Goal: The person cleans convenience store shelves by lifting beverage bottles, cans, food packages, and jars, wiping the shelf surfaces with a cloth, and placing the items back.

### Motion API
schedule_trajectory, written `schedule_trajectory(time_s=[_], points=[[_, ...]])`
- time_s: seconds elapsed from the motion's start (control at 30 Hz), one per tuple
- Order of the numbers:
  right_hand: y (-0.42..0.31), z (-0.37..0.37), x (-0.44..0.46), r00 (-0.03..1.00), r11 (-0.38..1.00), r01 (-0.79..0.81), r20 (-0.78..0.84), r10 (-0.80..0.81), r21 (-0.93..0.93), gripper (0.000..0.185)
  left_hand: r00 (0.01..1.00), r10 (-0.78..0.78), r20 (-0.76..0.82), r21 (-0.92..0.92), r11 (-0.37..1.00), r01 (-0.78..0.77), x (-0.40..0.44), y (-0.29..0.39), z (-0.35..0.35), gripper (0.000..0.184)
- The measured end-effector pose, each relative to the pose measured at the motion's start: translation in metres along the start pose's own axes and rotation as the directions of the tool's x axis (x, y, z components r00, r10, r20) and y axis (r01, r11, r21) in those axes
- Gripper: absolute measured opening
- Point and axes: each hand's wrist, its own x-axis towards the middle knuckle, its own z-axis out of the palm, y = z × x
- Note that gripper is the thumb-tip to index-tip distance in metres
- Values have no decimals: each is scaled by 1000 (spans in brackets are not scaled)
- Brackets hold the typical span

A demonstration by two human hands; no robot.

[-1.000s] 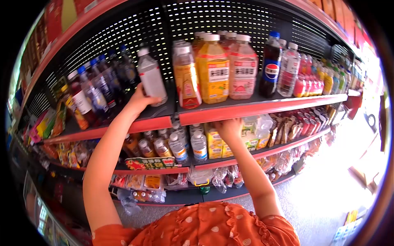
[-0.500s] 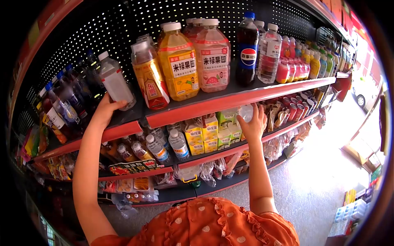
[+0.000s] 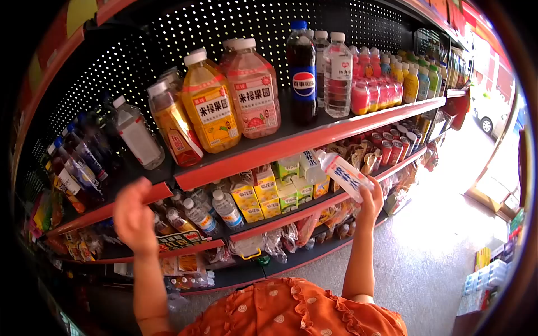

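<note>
My right hand (image 3: 370, 204) is closed around the lower end of a clear plastic bottle (image 3: 344, 173) with a white label, blue lettering and a white cap. That bottle tilts in front of the middle shelf, cap toward the upper left. Behind its cap, a similar clear bottle (image 3: 310, 167) stands beside green cartons (image 3: 287, 196). Somewhat blurred, my left hand (image 3: 134, 218) is raised with nothing in it, its fingers apart, in front of the red shelf edge. Above it a pale-labelled bottle (image 3: 139, 134) leans on the upper shelf, apart from the hand.
Large yellow (image 3: 213, 112) and pink (image 3: 255, 101) juice bottles and a cola bottle (image 3: 304, 78) stand on the upper shelf (image 3: 252, 154). Small water bottles (image 3: 227, 208) and yellow cartons (image 3: 246, 200) line the middle shelf. Grey floor (image 3: 414, 252) lies to the right.
My left hand has let go of the pale-labelled bottle and moved down toward me. My right hand has drawn a clear bottle outward from the middle shelf. The view has shifted.
</note>
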Motion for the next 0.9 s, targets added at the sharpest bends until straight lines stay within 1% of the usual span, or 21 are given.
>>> schedule_trajectory(time_s=[0.03,0.07,0.13,0.17,0.2,0.23,0.27,0.3,0.33,0.37,0.4,0.43,0.5,0.53,0.6,0.67,0.7,0.77,0.8,0.83,0.9], points=[[-4,-21,-7,997,993,-69,32,66,96,48,975,35,219,-45,999,-26,-18,23,22,33],[1,-38,-13,997,988,-50,62,41,148,47,904,-116,411,-122,976,180,-40,31,50,36],[-10,-44,-35,992,957,-77,121,45,279,57,580,-393,714,-34,807,589,-84,46,105,44],[-8,-51,-43,984,948,-67,180,11,312,61,400,-460,793,-52,603,796,-114,36,133,61],[-7,-49,-53,972,935,-65,235,-19,348,66,365,-416,833,-162,446,880,-143,28,156,75],[-6,-41,-65,957,920,-62,285,-55,386,71,327,-369,870,-182,376,908,-152,29,172,87],[-7,-32,-80,956,941,-64,290,-37,333,72,283,-346,894,-200,257,945,-157,31,185,95],[-18,-17,-95,921,953,-58,384,-63,296,70,338,-345,876,-253,268,930,-157,36,190,95],[-13,-10,-104,864,958,30,475,-168,286,67,391,-343,854,-305,280,910,-155,39,193,94],[-12,0,-104,702,913,256,588,-402,318,67,446,-339,829,-356,294,887,-152,44,196,94],[-13,13,-117,664,918,188,644,-380,348,66,557,-470,685,-560,150,815,-147,58,198,87],[-19,26,-126,654,918,121,665,-359,377,68,551,-494,673,-549,165,819,-141,61,190,84],[-17,37,-119,525,925,-147,820,-227,350,68,538,-541,646,-523,198,829,-125,60,163,78],[-13,43,-108,471,945,-180,867,-160,272,70,570,-566,596,-553,225,802,-118,64,152,67],[-12,67,-91,559,985,156,816,-148,72,66,607,-606,515,-434,426,794,-104,70,123,63],[-10,95,-70,676,896,416,713,-189,-157,62,648,-651,396,-335,554,762,-88,77,91,54],[7,107,-55,772,891,399,604,-199,-217,59,696,-631,342,-300,629,717,-76,81,74,53],[19,125,-24,780,773,538,548,-303,-337,71,778,-573,258,-213,751,624,-47,90,39,51],[42,132,-6,760,686,617,519,-391,-386,77,742,-637,208,-217,710,670,-30,97,22,47],[57,138,7,744,623,655,510,-432,-427,79,781,-610,134,-203,754,624,-15,97,9,46],[48,154,13,759,631,621,557,-337,-465,79,788,-614,46,-24,788,616,16,90,-22,46]])
